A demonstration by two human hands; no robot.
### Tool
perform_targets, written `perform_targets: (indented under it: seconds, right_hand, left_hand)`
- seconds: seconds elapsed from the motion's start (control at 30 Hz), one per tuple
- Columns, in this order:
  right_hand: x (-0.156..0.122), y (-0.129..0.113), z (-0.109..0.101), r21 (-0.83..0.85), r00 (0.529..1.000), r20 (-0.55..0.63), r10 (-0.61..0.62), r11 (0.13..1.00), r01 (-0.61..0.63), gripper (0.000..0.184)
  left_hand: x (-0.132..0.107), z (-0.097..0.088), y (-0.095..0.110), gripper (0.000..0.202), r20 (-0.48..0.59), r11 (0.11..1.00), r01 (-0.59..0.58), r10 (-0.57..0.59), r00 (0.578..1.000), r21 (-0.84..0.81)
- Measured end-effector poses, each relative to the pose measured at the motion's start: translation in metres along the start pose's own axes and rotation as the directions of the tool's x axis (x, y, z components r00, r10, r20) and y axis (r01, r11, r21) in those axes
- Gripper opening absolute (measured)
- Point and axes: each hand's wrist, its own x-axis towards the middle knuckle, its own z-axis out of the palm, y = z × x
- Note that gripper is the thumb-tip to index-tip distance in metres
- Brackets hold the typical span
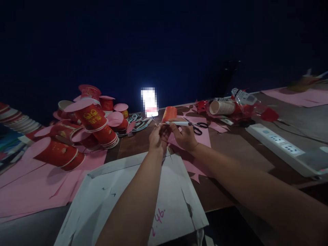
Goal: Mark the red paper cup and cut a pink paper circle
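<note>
A red paper cup [169, 113] is tilted on its side just beyond my hands. My left hand [156, 138], palm turned up, is closed at the cup's near end, its fingers partly hidden. My right hand [185, 137] is closed around a white marker pen [181, 123], which points left across the near end of the cup. Black-handled scissors [198, 130] lie just right of my right hand on a pink paper sheet [203, 147]. Below my forearms is a worn white board [102, 194] with handwritten marks.
Red cups with pink paper discs [92, 116] are piled at the left on pink sheets [30, 194]. A bright phone screen [150, 100] stands behind a coiled cable [138, 123]. Stacked cups [222, 107] in plastic and a power strip [279, 145] lie right. Another person's hand [303, 83] is far right.
</note>
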Motion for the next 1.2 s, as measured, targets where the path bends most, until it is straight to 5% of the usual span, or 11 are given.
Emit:
perform_targets:
  seconds: [0.3,0.67,1.2]
  right_hand:
    - [-0.0001,-0.0024,-0.0007,0.05,0.999,0.028,-0.036,0.998,0.035,0.016]
    - [0.0042,-0.0022,-0.0059,0.028,0.999,-0.027,0.042,0.999,-0.041,0.027]
    - [0.0,0.002,-0.0021,0.009,0.999,-0.012,-0.034,0.999,0.034,0.017]
  left_hand:
    - [0.0028,-0.0034,0.0051,0.02,0.046,0.991,0.128,-0.126,0.991,-0.046]
    - [0.0034,-0.0029,0.0057,0.008,-0.045,0.994,0.085,-0.088,0.995,-0.069]
    - [-0.0029,0.003,0.0007,0.007,-0.021,0.996,-0.025,0.027,0.999,0.08]
